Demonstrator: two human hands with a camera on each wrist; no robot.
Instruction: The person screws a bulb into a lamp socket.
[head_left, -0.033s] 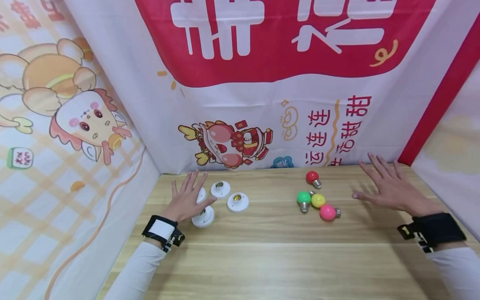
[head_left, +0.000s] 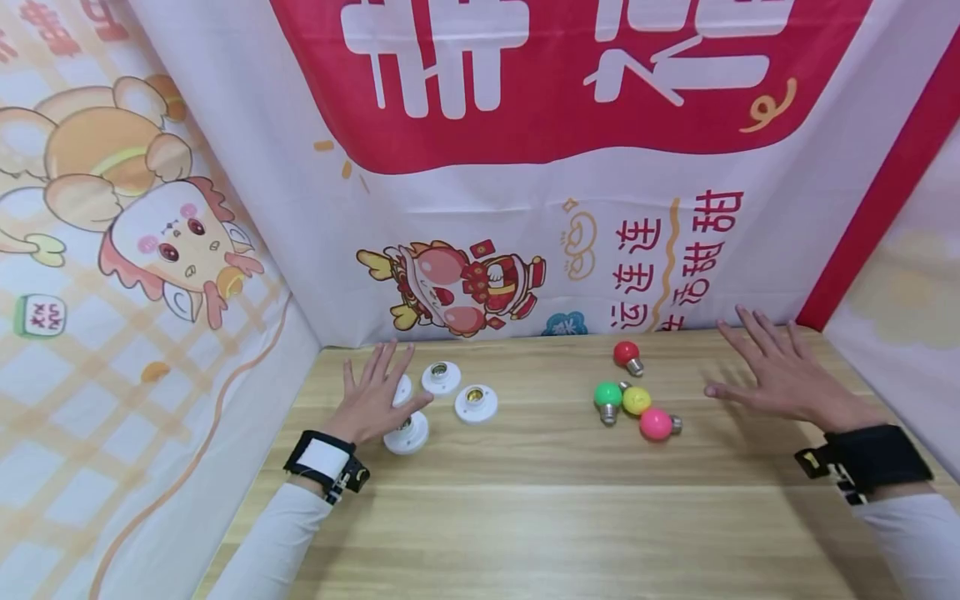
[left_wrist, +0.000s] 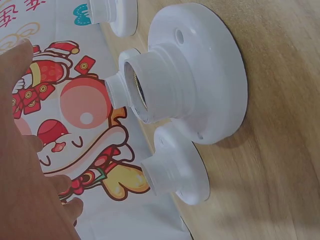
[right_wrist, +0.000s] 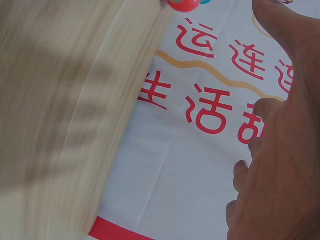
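Note:
My left hand [head_left: 371, 404] is held with fingers spread over the left side of the table, holding nothing. Around and under it stand several white round lamp holders, one at the back [head_left: 441, 378], one further right [head_left: 486, 410], one near my thumb [head_left: 407, 440]. Another is partly hidden by my fingers. My right hand [head_left: 783, 379] hovers spread-fingered and bare on the right. Left of it lie small bulbs with metal screw bases: red [head_left: 626, 353], green [head_left: 607, 394], yellow [head_left: 637, 401] and pink [head_left: 656, 423]. In the left wrist view, a holder [left_wrist: 220, 75] shows its open socket.
The wooden table [head_left: 525, 517] meets a printed white-and-red cloth [head_left: 480, 200] hanging along its back edge. Another printed cloth [head_left: 247, 417] closes off the left side, and a pale cloth [head_left: 900, 333] stands on the right.
The red bulb has shifted very slightly to the right. Both hands stay where they were.

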